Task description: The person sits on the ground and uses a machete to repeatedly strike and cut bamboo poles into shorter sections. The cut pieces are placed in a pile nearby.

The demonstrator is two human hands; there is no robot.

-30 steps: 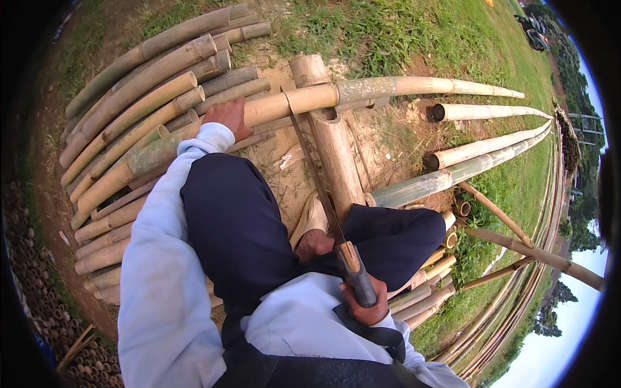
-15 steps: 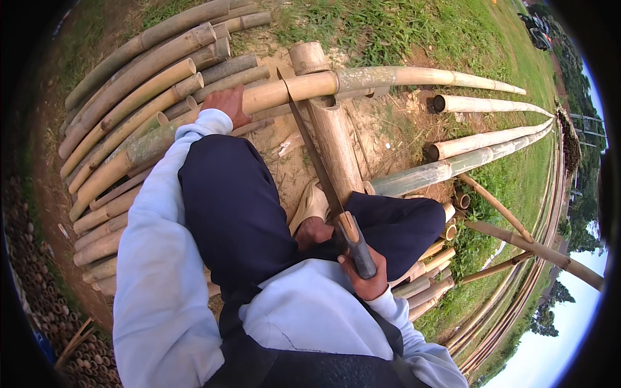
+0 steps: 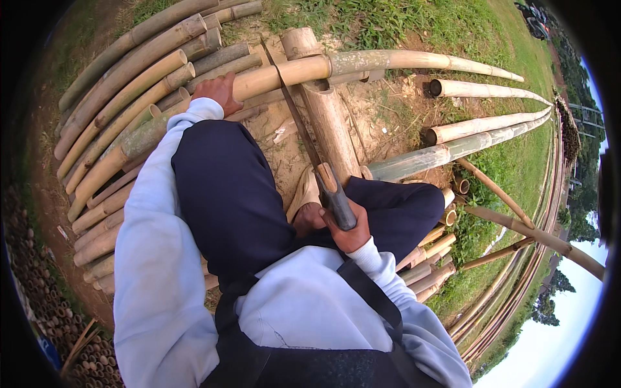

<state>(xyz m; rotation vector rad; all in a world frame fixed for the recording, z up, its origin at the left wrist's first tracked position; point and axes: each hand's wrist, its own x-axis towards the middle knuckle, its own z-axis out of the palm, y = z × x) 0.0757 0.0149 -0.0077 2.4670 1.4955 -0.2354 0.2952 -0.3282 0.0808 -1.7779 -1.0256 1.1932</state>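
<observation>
A long bamboo pole (image 3: 362, 61) runs across in front of me, its pale stretch resting over a thick bamboo log (image 3: 331, 129) that lies lengthwise on the ground. My left hand (image 3: 220, 92) is closed round the pole, left of the log. In my right hand (image 3: 349, 227), the fingers wrap the dark and wooden handle of a hand saw (image 3: 299, 119). Its long blade crosses the pole just right of my left hand, tip pointing away from me. Whether the teeth have cut into the bamboo cannot be made out.
Cut bamboo lengths (image 3: 139, 55) are stacked on the left and under me. More long poles (image 3: 479, 132) stretch off to the right, beside a leaning bamboo frame (image 3: 537, 239). Many upright cut ends (image 3: 97, 359) stand at lower left. A foot (image 3: 304, 200) rests beside the log.
My right hand and the saw have shifted forward and slightly left, so the tip reaches farther past the pole. My left hand keeps its hold on the pole.
</observation>
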